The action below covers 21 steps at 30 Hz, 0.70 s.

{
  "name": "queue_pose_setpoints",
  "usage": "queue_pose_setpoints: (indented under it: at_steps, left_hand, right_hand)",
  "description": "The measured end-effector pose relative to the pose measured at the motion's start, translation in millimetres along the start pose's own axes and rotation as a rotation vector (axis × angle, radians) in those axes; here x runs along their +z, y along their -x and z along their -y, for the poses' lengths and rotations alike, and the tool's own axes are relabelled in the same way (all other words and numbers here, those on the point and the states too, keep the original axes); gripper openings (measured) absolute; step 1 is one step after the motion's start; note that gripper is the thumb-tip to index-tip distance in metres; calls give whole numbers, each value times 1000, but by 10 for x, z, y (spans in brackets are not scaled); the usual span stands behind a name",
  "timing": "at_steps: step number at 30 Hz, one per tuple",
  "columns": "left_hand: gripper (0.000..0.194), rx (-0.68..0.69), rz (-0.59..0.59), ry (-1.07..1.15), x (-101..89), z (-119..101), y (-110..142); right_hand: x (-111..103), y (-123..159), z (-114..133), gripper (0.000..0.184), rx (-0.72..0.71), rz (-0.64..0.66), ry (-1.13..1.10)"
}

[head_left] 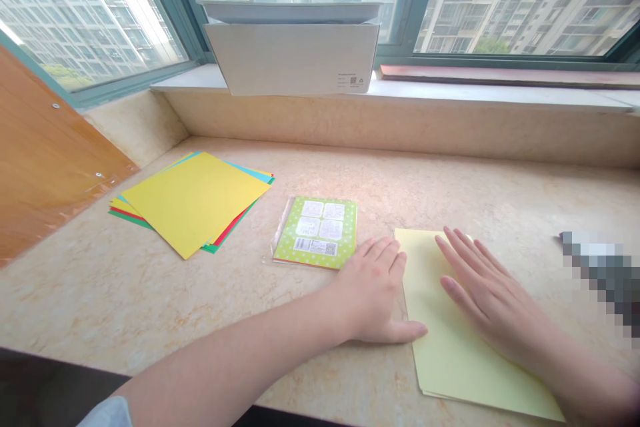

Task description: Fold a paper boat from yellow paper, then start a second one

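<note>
Pale yellow paper sheets (435, 347) lie near the counter's front edge at the right. My right hand (480, 287) rests over them with its fingers stretched out. My left hand (377, 293) is spread on the counter along the left side of the sheets; its thumb reaches over their edge and its fingertips touch or nearly touch their upper left. Just beyond that hand lies a flat pack with a green dotted cover (285, 240), partly in clear plastic, with white label panels and a barcode. Neither hand grasps anything.
A fanned stack of coloured paper (200, 200), yellow on top, lies at the left. On the windowsill stands a white box (293, 57), with a long flat strip (500, 77) to its right. A blurred dark object (600, 267) is at the right. A wooden panel (45, 153) borders the left.
</note>
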<state>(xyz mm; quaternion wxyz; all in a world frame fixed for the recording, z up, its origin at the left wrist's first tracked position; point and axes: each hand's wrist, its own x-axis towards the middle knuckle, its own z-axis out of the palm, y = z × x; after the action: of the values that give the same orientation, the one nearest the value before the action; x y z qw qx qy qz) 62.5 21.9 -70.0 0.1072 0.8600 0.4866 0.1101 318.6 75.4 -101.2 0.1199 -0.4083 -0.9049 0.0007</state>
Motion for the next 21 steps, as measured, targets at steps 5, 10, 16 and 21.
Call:
queue_pose_setpoints:
  at_steps: [5, 10, 16, 21]
  left_hand:
    - [93, 0, 5, -8, -6, -6, 1]
    - [94, -3, 18, -15, -19, -5, -1]
    - [93, 3, 10, -20, -7, -4, 3]
    - [93, 9, -2, -26, 14, 3, 2]
  right_hand:
    - [-37, 249, -93, 74, -35, 104, 9]
    - [-34, 291, -80, 75, -47, 111, 18]
    - [-56, 296, -111, 75, -42, 136, -35]
    - [-131, 340, -194, 72, -28, 244, -82]
